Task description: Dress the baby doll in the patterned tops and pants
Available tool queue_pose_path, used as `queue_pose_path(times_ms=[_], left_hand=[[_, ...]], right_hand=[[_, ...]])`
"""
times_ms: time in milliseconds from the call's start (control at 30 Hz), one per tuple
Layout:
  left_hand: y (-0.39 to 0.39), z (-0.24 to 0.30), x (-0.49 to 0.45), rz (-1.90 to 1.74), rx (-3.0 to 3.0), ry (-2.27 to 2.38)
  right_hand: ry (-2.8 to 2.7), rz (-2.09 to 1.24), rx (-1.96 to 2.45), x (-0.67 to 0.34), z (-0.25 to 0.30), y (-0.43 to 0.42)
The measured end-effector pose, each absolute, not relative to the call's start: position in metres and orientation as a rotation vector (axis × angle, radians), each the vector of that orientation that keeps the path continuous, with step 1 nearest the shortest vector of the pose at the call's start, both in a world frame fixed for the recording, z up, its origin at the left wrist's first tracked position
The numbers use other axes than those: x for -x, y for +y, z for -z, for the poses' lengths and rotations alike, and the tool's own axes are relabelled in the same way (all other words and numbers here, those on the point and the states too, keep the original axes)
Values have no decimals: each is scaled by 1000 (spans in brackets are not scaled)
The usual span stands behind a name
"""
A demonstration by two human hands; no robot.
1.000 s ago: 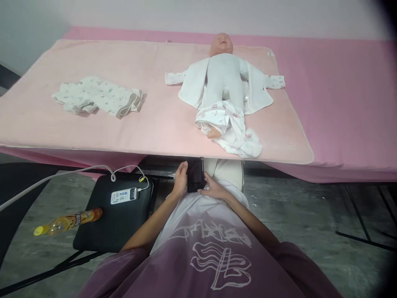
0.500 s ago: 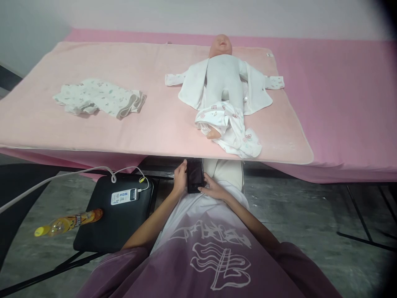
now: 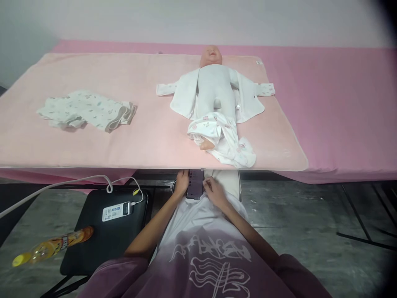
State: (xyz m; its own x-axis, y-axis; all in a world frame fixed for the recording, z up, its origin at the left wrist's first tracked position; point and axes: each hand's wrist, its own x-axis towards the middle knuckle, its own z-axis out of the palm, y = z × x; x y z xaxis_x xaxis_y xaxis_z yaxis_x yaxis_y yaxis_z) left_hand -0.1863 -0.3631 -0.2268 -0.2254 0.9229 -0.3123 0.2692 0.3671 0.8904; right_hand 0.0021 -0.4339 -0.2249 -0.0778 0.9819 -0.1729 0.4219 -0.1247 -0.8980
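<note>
In my lap, just under the table's front edge, lies an upright-held smartphone (image 3: 195,185) with its screen lit. My left hand (image 3: 182,183) is closed around its left side. At the phone's right edge is my right hand (image 3: 214,191), fingers bent and closed on that edge; the fingertips are small here. Beyond the phone, a baby doll (image 3: 216,82) lies on its back on a peach pad (image 3: 149,140). Its white top (image 3: 184,99) is spread open with the sleeves on its arms. Patterned pants (image 3: 229,140) are bunched about its lower legs, and one foot shows.
A folded patterned baby garment (image 3: 88,109) lies on the pad's left. Pink cloth (image 3: 338,111) covers the table. Left of me, a black stool (image 3: 102,244) carries a white power bank (image 3: 116,211) with a cable (image 3: 77,181) and a yellow-capped drink bottle (image 3: 52,246).
The phone's screen has gone from dark to lit. My right hand's fingers have bent in more at its edge. The view has shifted slightly, so the table sits lower.
</note>
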Motion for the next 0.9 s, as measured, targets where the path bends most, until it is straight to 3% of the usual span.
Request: queue_pose_path(times_ms=[133, 233, 367, 467, 533, 700, 767, 900], left_hand=[[-364, 224, 202, -820, -1361, 1695], [-370, 199, 227, -675, -1513, 1692], [-378, 117, 263, -420, -1473, 1353], [-373, 38, 272, -296, -1442, 950], [-358, -6, 262, -462, -1499, 831], [-259, -56, 198, -1007, -1962, 959], [-204, -57, 170, -972, -2175, 950], [-111, -48, 130, -564, -2357, 891]], right_hand=[[-1580, -1016, 1586, -20, 200, -441], [-1619, -1203, 1490, -49, 152, -452], [-1719, -1515, 1333, -98, 68, -460], [-1727, -1318, 1222, -128, 18, -446], [-1695, -1049, 1224, -140, -3, -421], [-1713, -534, 1227, -147, -25, -306], [-1820, -513, 1212, -148, -23, -256], [-2116, -733, 1178, -155, -16, -187]])
